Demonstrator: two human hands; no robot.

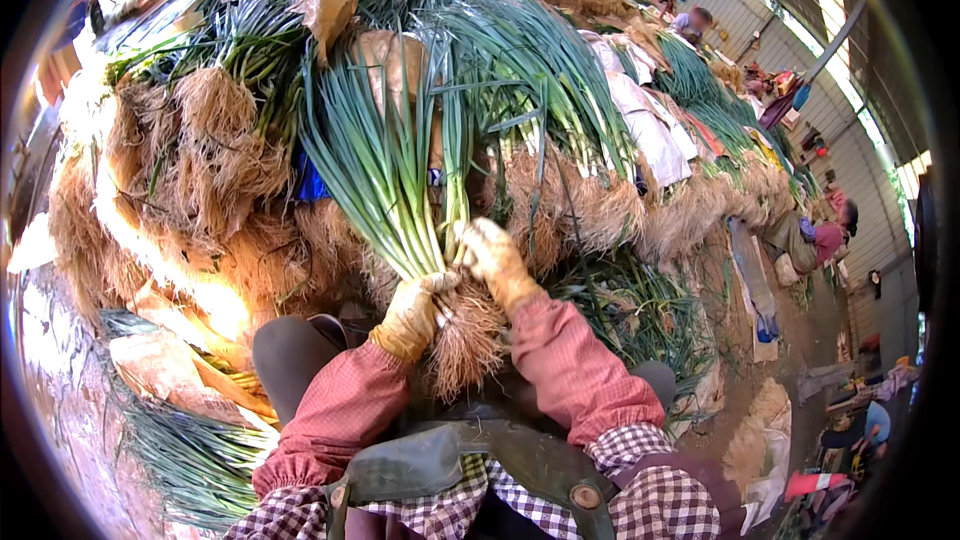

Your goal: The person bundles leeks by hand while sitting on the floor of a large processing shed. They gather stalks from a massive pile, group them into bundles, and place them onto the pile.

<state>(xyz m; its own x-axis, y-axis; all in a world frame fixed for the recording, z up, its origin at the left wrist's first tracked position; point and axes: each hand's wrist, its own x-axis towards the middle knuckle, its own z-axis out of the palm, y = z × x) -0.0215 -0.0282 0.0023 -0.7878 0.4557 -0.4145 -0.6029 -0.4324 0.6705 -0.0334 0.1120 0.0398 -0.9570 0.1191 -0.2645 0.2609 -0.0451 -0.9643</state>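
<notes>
A bunch of green onions (400,190) lies before me, its long leaves fanned out away from me and its tangled pale-brown roots (468,330) hanging between my forearms. My left hand (412,315), in a yellowed work glove, is closed around the white stems just above the roots. On the right side of the bunch, my right hand (492,258), gloved alike, has its fingers curled at the lower ends of a few stalks (457,210). Its fingertips seem to pinch them, though the fingers partly hide the contact.
Heaped green onions (560,80) with roots toward me fill the pile ahead; a root mass (210,140) stands at left. Loose leaves (640,315) lie on the ground at right, more onions (190,460) at lower left. Other people (830,235) sit farther along the right side.
</notes>
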